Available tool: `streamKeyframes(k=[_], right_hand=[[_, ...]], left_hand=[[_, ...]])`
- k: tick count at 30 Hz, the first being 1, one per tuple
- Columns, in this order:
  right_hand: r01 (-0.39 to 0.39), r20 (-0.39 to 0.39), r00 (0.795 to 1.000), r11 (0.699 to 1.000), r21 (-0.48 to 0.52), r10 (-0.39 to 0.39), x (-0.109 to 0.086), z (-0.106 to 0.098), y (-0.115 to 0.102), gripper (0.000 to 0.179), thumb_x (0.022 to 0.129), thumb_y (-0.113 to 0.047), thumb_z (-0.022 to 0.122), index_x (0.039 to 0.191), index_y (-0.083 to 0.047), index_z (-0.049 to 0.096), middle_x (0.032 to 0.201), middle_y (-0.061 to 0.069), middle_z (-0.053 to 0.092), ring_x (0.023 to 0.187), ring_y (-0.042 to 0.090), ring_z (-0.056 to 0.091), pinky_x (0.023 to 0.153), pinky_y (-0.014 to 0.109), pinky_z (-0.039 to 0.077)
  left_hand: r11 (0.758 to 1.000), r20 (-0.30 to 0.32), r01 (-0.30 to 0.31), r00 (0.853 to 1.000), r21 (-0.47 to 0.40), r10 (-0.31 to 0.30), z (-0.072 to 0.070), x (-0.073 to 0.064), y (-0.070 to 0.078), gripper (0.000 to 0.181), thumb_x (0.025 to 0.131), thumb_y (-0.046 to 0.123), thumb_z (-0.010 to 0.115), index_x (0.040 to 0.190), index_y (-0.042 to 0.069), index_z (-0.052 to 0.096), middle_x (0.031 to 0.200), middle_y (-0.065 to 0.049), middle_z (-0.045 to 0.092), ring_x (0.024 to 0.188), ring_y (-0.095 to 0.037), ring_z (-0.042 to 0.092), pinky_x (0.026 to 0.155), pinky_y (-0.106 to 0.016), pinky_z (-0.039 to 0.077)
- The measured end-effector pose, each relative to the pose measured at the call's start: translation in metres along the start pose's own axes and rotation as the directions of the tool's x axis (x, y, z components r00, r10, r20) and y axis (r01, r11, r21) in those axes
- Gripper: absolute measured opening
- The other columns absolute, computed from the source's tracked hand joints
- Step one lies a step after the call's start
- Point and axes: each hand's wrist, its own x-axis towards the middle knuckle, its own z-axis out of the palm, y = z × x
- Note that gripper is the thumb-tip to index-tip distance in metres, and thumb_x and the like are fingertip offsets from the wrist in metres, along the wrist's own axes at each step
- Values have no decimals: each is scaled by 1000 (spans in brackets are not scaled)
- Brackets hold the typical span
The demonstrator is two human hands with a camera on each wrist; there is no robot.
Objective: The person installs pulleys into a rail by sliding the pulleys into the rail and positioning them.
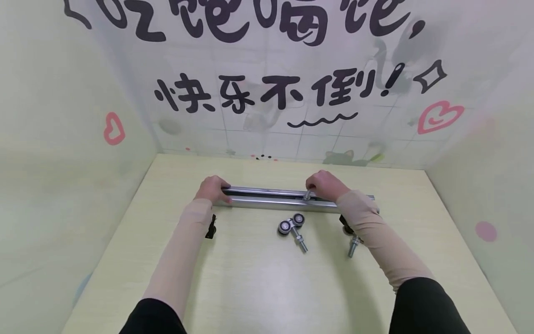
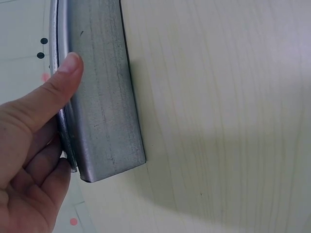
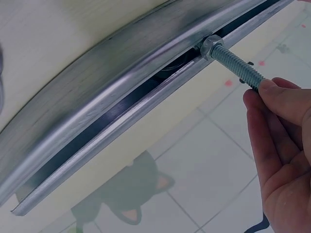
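Head: a long silver metal channel [image 1: 267, 202] lies far back on the pale wood-grain tabletop [image 1: 250, 278]. Left wrist: the left hand [image 2: 24, 126] grips the channel's end. Right wrist: the right hand [image 3: 286, 158] pinches a silver threaded bolt [image 3: 237, 64] jutting from its slot.

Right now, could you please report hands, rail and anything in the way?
Left hand gripping rail at left end. Right hand pinching bolt jutting from rail's slot. Two roller bolts in front, one half-hidden by sleeve; no blockage visible.
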Motion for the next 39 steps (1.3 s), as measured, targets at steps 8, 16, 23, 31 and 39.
streamKeyframes(k=[8,16,23,31,39], right_hand=[[-21,-4,1000,1000,17,21,-12,-3,10,15,70,11,60,66,-3,65,65,4,64,59,15,57,59,29,50],[-13,-12,1000,1000,-1,13,-24,-8,17,15,69,11,61,65,-3,64,64,3,63,58,16,56,59,31,50],[-69,4,998,998,-11,69,-41,-12,33,17,69,11,59,64,-4,63,62,2,62,57,15,55,58,32,50],[-159,2,987,987,-16,159,-64,-17,48,15,70,11,61,67,-3,65,65,4,63,59,18,57,61,35,51],[-206,-8,979,978,-28,205,-80,-23,58,14,71,10,60,67,-3,65,66,4,63,61,20,58,63,38,51]], left_hand=[[1000,-4,-10,1000,11,10,0,-1,0,58,64,12,81,116,0,59,117,-17,59,110,-33,52,98,-43,38],[1000,-1,-16,1000,4,16,1,1,0,58,63,12,81,116,0,59,117,-17,59,111,-33,51,98,-43,38],[1000,7,-8,1000,6,8,2,3,-3,58,64,14,81,117,1,59,118,-17,58,112,-34,50,100,-45,36],[1000,12,-13,1000,5,13,0,4,-5,56,66,12,80,117,0,59,118,-18,58,113,-34,50,100,-45,36],[1000,21,-26,999,4,26,2,7,-6,57,66,13,80,117,0,59,118,-18,59,112,-34,50,100,-46,36]])
